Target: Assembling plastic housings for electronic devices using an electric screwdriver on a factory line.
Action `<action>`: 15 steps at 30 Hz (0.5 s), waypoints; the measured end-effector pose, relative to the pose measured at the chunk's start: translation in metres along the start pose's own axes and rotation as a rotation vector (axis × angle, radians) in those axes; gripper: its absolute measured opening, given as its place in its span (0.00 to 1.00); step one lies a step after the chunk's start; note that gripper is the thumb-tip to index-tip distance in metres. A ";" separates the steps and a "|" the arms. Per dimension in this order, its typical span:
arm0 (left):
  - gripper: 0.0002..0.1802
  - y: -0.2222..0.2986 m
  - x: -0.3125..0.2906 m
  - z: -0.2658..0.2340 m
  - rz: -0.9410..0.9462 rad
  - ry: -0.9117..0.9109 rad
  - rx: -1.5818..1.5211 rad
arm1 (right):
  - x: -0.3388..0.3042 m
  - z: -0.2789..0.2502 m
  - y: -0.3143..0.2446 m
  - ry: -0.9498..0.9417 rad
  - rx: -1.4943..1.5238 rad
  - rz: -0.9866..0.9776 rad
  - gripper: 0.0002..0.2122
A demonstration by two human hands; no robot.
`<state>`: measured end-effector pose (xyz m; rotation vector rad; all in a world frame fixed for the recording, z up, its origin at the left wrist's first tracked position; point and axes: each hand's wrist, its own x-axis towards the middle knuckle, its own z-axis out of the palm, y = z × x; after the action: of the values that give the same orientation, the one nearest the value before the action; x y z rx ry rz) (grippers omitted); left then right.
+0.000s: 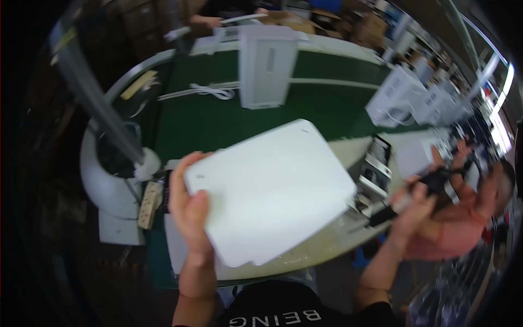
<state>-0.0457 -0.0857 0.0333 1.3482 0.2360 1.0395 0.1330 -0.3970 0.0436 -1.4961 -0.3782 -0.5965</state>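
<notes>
My left hand [190, 204] grips a white flat panel with rounded corners [278, 191] by its left edge, thumb on top and fingers behind. The panel is tilted above the table, and its underside is hidden. To the right, my right hand [415, 207] is wrapped round a long black handheld tool [384, 216], blurred by motion; it resembles an electric screwdriver. Just beyond the panel's right corner lies a black and white box [376, 166] on the pale worktop [327, 240].
A tall white unit [268, 68] stands on the green conveyor belt [190, 114], beside a coiled white cord [212, 91]. More white units [397, 95] stand at the right. A co-worker [452, 229] in an orange shirt works close on my right. A grey post [103, 98] and power strip [148, 205] are at left.
</notes>
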 end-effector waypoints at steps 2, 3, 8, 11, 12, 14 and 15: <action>0.30 -0.001 -0.004 -0.002 0.008 -0.105 -0.073 | 0.019 0.036 -0.107 0.055 0.307 -0.016 0.14; 0.28 0.000 -0.007 -0.004 -0.001 -0.096 -0.126 | 0.036 0.019 -0.105 -0.248 0.517 -0.065 0.14; 0.26 -0.001 -0.011 -0.008 -0.014 -0.063 -0.200 | 0.010 0.159 -0.201 0.501 0.146 -0.601 0.19; 0.26 -0.001 -0.010 -0.007 -0.039 -0.118 -0.143 | 0.046 0.158 -0.201 -0.414 0.698 -0.416 0.14; 0.26 0.001 -0.009 -0.004 -0.025 -0.118 -0.153 | 0.053 0.172 -0.198 -0.612 0.985 -0.323 0.13; 0.26 0.002 -0.008 -0.008 -0.051 -0.139 -0.136 | 0.042 0.210 -0.194 -0.610 0.932 -0.314 0.14; 0.24 -0.001 -0.008 -0.004 -0.049 -0.103 -0.186 | 0.034 0.221 -0.198 -0.591 0.924 -0.304 0.14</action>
<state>-0.0523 -0.0884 0.0275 1.2176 0.0927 0.9248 0.0732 -0.1770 0.2367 -0.6806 -1.1754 -0.1320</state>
